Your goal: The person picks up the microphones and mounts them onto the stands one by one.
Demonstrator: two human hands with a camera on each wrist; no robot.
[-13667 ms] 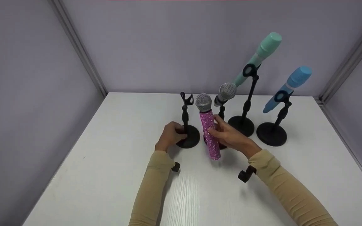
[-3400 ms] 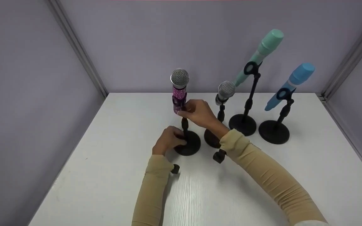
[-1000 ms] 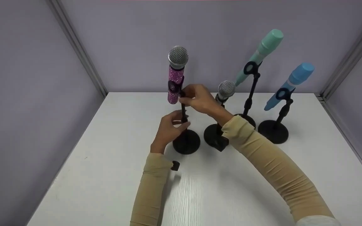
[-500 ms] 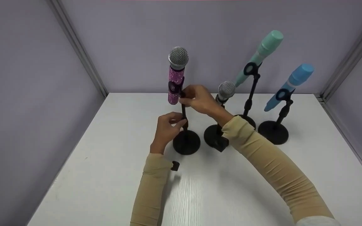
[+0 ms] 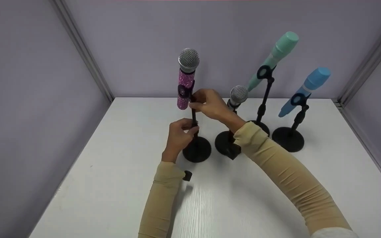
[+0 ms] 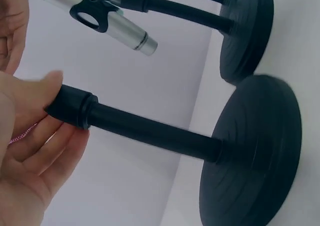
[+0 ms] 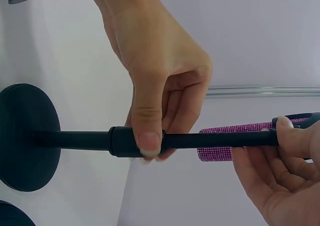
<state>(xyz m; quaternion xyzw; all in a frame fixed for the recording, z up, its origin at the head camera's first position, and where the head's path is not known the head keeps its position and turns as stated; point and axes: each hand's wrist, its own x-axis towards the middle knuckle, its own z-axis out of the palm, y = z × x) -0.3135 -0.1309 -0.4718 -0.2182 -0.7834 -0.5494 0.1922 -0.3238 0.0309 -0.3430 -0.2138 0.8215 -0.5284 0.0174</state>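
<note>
A pink glittery microphone (image 5: 186,79) with a silver mesh head sits in the clip of a black desk microphone stand (image 5: 197,150), tilted slightly. My left hand (image 5: 178,137) grips the collar (image 6: 72,106) partway up the stand's pole, thumb on one side and fingers on the other. Above it, my right hand (image 5: 213,105) pinches the thin upper pole just under the clip. In the right wrist view, the thin rod (image 7: 220,139) shows between the two hands. The round base stands on the table.
To the right, a silver-headed microphone (image 5: 238,95), a mint-green microphone (image 5: 278,51) and a blue microphone (image 5: 309,86) rest in their own black stands. My right forearm passes in front of the silver-headed one's stand. Grey walls border the white table (image 5: 117,185).
The pink microphone went from my right hand into the clip, then rose as the pole lengthened. My left hand moved from the base up to the collar. The last half second shows little movement.
</note>
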